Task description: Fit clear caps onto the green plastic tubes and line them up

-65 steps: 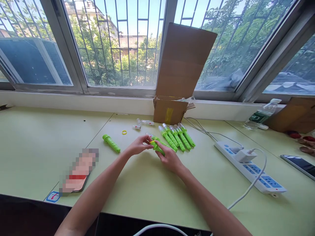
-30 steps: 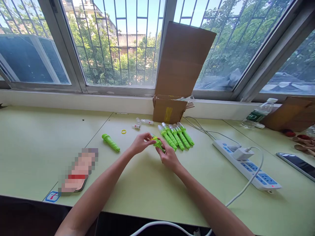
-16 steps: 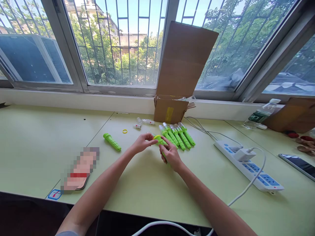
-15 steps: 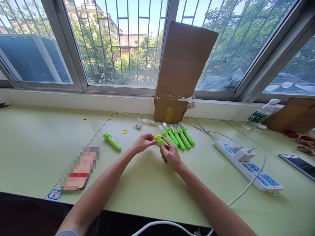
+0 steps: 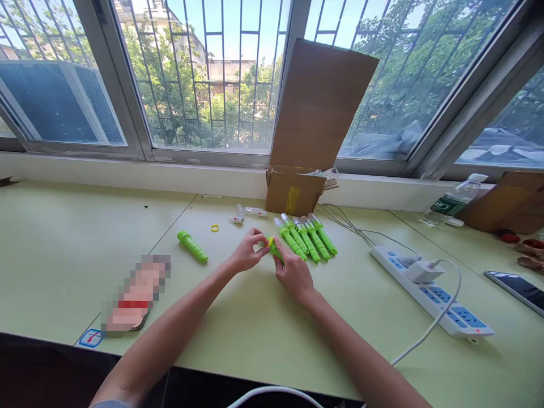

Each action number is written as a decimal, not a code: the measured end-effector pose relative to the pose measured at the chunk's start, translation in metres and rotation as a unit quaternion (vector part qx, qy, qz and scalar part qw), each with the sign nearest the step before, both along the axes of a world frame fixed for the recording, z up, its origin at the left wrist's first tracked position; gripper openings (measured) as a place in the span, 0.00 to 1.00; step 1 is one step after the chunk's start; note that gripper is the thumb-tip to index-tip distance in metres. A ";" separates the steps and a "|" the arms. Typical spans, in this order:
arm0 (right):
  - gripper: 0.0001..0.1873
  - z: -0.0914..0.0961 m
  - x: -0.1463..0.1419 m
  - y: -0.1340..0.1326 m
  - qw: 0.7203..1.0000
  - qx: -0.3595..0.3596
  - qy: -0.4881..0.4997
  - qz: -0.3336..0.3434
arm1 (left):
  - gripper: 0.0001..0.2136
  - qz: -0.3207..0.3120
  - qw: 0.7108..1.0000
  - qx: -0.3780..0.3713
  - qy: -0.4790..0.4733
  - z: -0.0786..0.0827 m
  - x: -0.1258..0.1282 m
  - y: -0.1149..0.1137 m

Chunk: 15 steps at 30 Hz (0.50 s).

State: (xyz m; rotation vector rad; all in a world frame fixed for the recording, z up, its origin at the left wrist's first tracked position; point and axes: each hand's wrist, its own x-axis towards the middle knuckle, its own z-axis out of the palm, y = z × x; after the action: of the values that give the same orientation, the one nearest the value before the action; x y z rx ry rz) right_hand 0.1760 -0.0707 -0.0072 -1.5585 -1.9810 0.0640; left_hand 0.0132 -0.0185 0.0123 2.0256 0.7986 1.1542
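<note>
Both my hands meet over the middle of the pale green table (image 5: pixel 63 249). My right hand (image 5: pixel 293 276) is wrapped round a green plastic handle (image 5: pixel 275 250), most of it hidden in the palm. My left hand (image 5: pixel 249 252) pinches the handle's near end with curled fingers. Right behind them lies a row of several finished green sticks with clear tips (image 5: pixel 306 235). A single green handle (image 5: pixel 192 246) lies apart to the left, and a small yellow ring (image 5: pixel 215 228) sits beyond it.
An open cardboard box (image 5: pixel 294 190) leans on the window sill, with small clear parts (image 5: pixel 246 214) before it. A white power strip (image 5: pixel 433 292) with a plugged charger and cables lies right. A bottle (image 5: pixel 453 199), a phone (image 5: pixel 516 287) and a blurred object (image 5: pixel 134 294) also rest on the table.
My hands stayed together on the green handle, shifting slightly toward the row of sticks. The handle is now more covered by my right hand. Nothing else on the table moved.
</note>
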 end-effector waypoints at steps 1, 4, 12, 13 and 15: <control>0.30 0.000 0.000 0.000 1.000 -0.002 -0.010 -0.003 | 0.06 -0.003 1.000 0.012 0.001 -0.001 0.001 0.000; 0.31 -0.002 0.000 0.000 1.000 -0.001 -0.007 -0.002 | 0.05 -0.002 1.000 0.015 0.004 -0.004 0.003 0.001; 0.28 0.000 0.006 0.004 0.990 0.004 0.128 0.053 | 0.10 0.082 0.994 0.056 0.041 -0.003 0.000 0.002; 0.28 0.001 0.005 0.003 0.988 0.000 0.146 0.051 | 0.09 0.094 0.992 0.068 0.054 -0.003 0.001 0.000; 0.28 0.003 0.004 0.002 0.983 -0.012 0.177 0.041 | 0.08 0.112 0.987 0.089 0.076 -0.005 0.002 -0.003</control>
State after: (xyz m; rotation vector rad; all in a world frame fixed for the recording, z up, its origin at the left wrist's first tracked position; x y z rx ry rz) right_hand 0.1797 -0.0687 -0.0038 -1.3689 -1.7640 0.3741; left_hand 0.0150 -0.0215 0.0076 2.2355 1.0546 1.2437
